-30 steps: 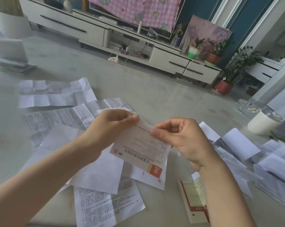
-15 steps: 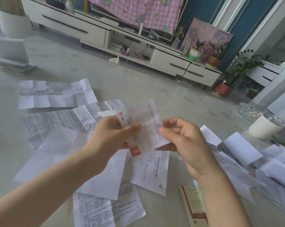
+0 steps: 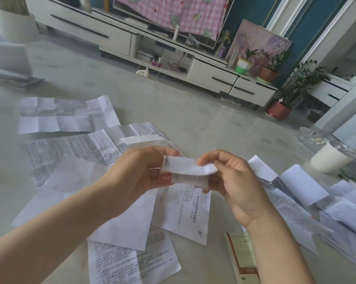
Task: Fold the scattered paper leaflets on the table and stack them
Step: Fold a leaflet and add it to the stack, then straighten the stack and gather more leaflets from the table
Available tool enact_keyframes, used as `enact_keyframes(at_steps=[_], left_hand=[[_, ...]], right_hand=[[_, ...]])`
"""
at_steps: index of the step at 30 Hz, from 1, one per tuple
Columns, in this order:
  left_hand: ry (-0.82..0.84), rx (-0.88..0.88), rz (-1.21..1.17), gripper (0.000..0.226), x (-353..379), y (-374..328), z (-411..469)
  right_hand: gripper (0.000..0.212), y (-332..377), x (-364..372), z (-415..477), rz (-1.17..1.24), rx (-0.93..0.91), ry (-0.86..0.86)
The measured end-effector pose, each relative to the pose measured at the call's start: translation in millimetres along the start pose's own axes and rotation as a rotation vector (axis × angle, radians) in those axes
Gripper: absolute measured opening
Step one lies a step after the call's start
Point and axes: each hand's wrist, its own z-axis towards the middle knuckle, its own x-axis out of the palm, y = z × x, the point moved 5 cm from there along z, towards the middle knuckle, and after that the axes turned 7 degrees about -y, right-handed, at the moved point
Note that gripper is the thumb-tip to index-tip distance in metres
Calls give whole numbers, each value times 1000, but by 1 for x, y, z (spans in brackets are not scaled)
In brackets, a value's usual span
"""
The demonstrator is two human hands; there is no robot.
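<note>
Both hands hold one small leaflet [image 3: 186, 168] above the table, white with a red patch at its lower left. It is bent over on itself, its top flap curling toward the right. My left hand [image 3: 136, 173] pinches its left end. My right hand [image 3: 229, 179] grips its right end, fingers over the fold. Unfolded leaflets lie scattered below: a creased blank sheet [image 3: 64, 115], a printed sheet [image 3: 70, 152], one with black print [image 3: 185, 214] and another [image 3: 128, 261] near the front. Folded leaflets [image 3: 299, 185] lie in a loose heap at the right.
The pale table [image 3: 203, 124] stretches far ahead. A white cup [image 3: 330, 160] and a glass dish [image 3: 314, 136] stand at the right edge. A red-and-cream booklet [image 3: 242, 257] lies under my right forearm. A paper stack [image 3: 11, 68] rests at the far left.
The leaflet was open and hanging down between my hands, then lifted upright, and is now bent over into a narrow horizontal fold. Both hands have drawn closer to its ends.
</note>
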Motion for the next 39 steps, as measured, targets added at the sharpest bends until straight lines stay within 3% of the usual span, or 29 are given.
enact_keyframes(at_steps=[3, 6, 8, 10, 13, 15, 19, 23, 28, 34, 39], left_hand=[[48, -69, -130, 25, 1, 0, 0], [79, -3, 118, 28, -1, 4, 1], [27, 64, 250, 14, -2, 6, 1], [-60, 122, 309, 4, -7, 7, 1], [-130, 220, 416, 13, -11, 6, 3], [-128, 268, 435, 15, -10, 4, 2], [-119, 294, 405, 15, -8, 0, 2], [-128, 251, 326, 9, -8, -1, 2], [-131, 232, 279, 6, -10, -2, 4], [-118, 209, 283, 6, -9, -7, 0], [-129, 152, 290, 10, -10, -6, 0]], right_hand=[[57, 1, -3, 2, -82, -88, -54], [57, 4, -2, 1, -184, -201, -55], [55, 5, 1, -1, -226, -230, -34], [46, 3, 2, -1, -174, -173, -9], [20, -2, 2, -1, -96, -70, 23], [26, -6, 3, -1, -181, -42, 64], [15, -4, 4, -3, -219, -61, 7], [15, -2, 1, -2, -170, -78, -88], [6, -2, 1, -5, -4, 24, -28], [13, 49, -49, -11, -5, -169, -411], [18, 61, -91, 48, -86, 30, -509]])
